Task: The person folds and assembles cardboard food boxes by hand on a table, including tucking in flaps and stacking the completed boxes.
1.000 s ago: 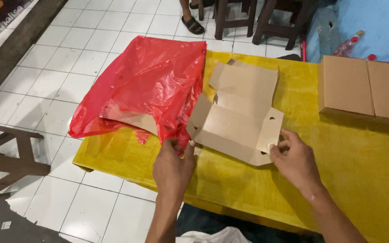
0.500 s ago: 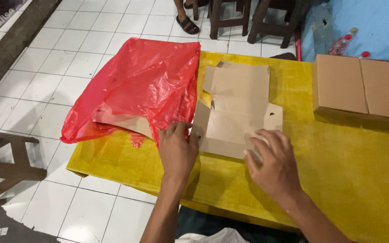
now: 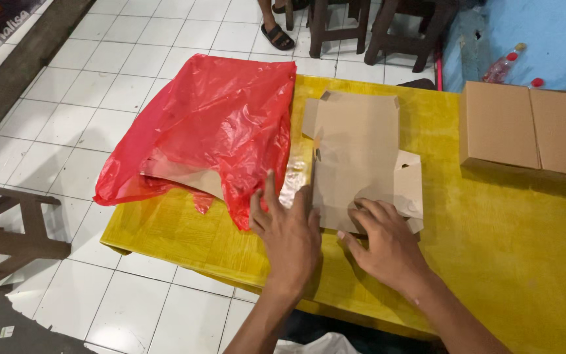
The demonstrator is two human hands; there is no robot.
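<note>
Head view looks down on two bare forearms reaching over the near edge of a yellow desk (image 3: pixel 492 262). Nearest, the left hand (image 3: pixel 287 235) lies flat with its fingers spread, pressing along the left edge of an unfolded brown cardboard box blank (image 3: pixel 361 154); its fingertips touch the hem of a red plastic bag (image 3: pixel 221 124). Just beside it, the right hand (image 3: pixel 388 246) also rests open, palm down, with the fingers bent onto the near right corner of the blank. Neither hand grips anything; both press on the cardboard.

That cardboard blank lies flat on the desk, roughly at its middle, with small flaps sticking out at its corners and a side panel to the right. Left of it the red bag sprawls across the desk's left end, crumpled, with more brown cardboard (image 3: pixel 181 174) showing from under its near edge.

Further right, near the far edge, two folded cardboard boxes (image 3: pixel 532 124) stand side by side, touching. Beyond the desk are white floor tiles, dark wooden stool legs (image 3: pixel 388 29), a sandalled foot (image 3: pixel 276 36) of another person, and a plastic bottle (image 3: pixel 502 65) lying on blue cloth.
</note>
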